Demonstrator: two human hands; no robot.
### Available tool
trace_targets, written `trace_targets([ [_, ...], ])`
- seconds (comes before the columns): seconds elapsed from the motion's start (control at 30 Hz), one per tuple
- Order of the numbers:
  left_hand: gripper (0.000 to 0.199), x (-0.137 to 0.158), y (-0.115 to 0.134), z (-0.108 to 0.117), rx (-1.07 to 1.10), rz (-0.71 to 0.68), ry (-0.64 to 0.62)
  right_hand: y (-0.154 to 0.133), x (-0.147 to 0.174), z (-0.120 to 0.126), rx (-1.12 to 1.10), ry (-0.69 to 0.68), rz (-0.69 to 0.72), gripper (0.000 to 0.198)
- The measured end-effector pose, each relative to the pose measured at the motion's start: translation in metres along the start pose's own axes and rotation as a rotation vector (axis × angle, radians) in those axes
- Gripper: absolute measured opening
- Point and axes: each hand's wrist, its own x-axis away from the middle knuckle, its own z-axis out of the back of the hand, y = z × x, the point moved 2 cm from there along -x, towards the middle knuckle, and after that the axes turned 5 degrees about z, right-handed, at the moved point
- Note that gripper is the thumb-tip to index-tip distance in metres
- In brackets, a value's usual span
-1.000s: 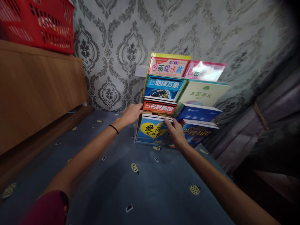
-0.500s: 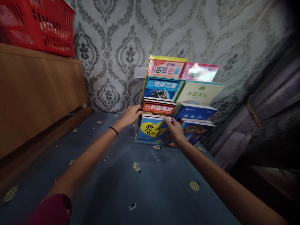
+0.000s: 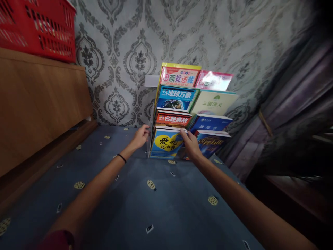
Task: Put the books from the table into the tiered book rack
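Note:
Books stand upright in tiers on a clear display rack [image 3: 151, 84]. At the lowest left sits a blue book [image 3: 156, 151] with a yellow heart on its cover. My right hand [image 3: 191, 143] grips this book's upper right edge, its far fingers partly hidden. Just left of the rack, my left hand [image 3: 140, 136] is open with slightly bent fingers and nothing in it. Behind the heart book rises a red-orange book [image 3: 173, 119], and above that one a blue book with a globe [image 3: 177, 97]. A dark blue book [image 3: 212, 144] stands to the right of my right hand.
The rack stands on a blue pineapple-print cloth [image 3: 125, 208] against a patterned wall [image 3: 117, 69]. On the left, a wooden cabinet [image 3: 44, 104] carries a red plastic basket [image 3: 52, 38]. Dark grey curtains [image 3: 260, 128] hang on the right.
My left hand has come off the left edge of the books and moved slightly left and down. My right hand stays at the heart book's upper right edge. The view has shifted slightly.

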Motion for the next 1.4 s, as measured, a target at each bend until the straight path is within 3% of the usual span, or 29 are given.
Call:
trace_targets([
  [0.2, 0.046, 0.008, -0.007, -0.01, 0.084, 0.036, -0.006, -0.004, 0.006, -0.003, -0.051, -0.002, -0.083, 0.069],
  [0.4, 0.047, 0.019, 0.002, -0.013, -0.213, -0.22, 0.05, -0.001, 0.004, -0.005, -0.114, 0.018, -0.085, 0.065],
  [0.53, 0.052, 0.027, 0.006, -0.022, -0.325, -0.285, 0.109, 0.003, -0.001, -0.006, -0.125, -0.006, -0.097, 0.063],
  [0.73, 0.06, 0.026, 0.003, -0.028, -0.265, -0.3, 0.165, 0.005, -0.003, -0.004, -0.084, -0.048, -0.076, 0.063],
  [0.87, 0.064, 0.012, 0.009, -0.02, -0.222, -0.319, 0.189, -0.004, -0.007, 0.002, -0.069, 0.012, -0.056, 0.061],
  [1.13, 0.071, -0.007, 0.035, -0.018, -0.144, -0.329, 0.103, -0.031, -0.021, 0.006, -0.118, -0.014, 0.017, 0.058],
  [1.4, 0.072, -0.005, 0.042, -0.014, -0.16, -0.364, 0.043, -0.019, -0.021, 0.001, -0.124, -0.013, -0.054, 0.059],
])
